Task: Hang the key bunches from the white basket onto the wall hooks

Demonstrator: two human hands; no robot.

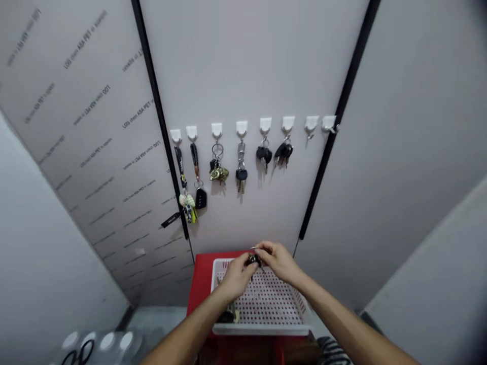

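Note:
Over the back of a white perforated basket (261,330), my left hand (236,276) and my right hand (277,261) are close together around a bunch of keys (254,260). The left fingers pinch its dark part, while the right fingertips grip near its metal ring. Part of the bunch is hidden by my fingers. Another dark key (227,317) with a yellowish tag lies in the basket's near left corner, partly behind my left forearm.
The basket rests on a red stand (201,281). On the wall, white hooks (242,128) carry several key bunches (241,175); the two right-hand hooks (311,123) have bare metal. Black strips (158,101) run down the wall. Scissors (80,352) lie at lower left.

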